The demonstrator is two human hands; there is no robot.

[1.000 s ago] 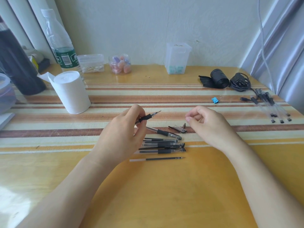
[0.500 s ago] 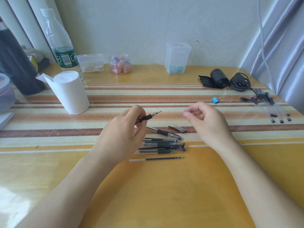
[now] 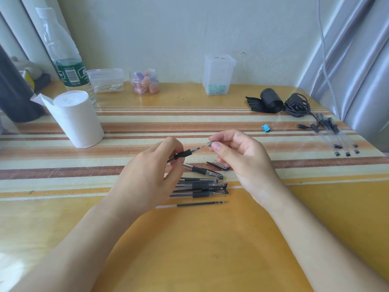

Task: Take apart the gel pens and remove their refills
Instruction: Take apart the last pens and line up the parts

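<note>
My left hand [image 3: 147, 178] grips a gel pen [image 3: 185, 153] by its black rubber grip, the bare refill tip pointing right. My right hand [image 3: 237, 157] pinches the pen's small metal nose cone [image 3: 210, 143] between thumb and forefinger, just right of the tip and apart from it. Under my hands lie several capped black gel pens [image 3: 200, 187] in a loose stack. One loose refill [image 3: 191, 205] lies nearest me. A black pen cap [image 3: 217, 165] rests beside my right hand.
A paper roll [image 3: 77, 119], a water bottle [image 3: 69, 66], a swab box [image 3: 106, 80], a jar [image 3: 144, 82] and a clear container [image 3: 217, 74] stand at the back. At the right lie a blue binder clip [image 3: 266, 127], black strap roll [image 3: 269, 101], cable [image 3: 296, 105] and emptied pen barrels [image 3: 336, 135].
My right hand picked up the metal nose cone from beside the cap and raised it toward the pen tip. My left hand kept holding the pen still.
</note>
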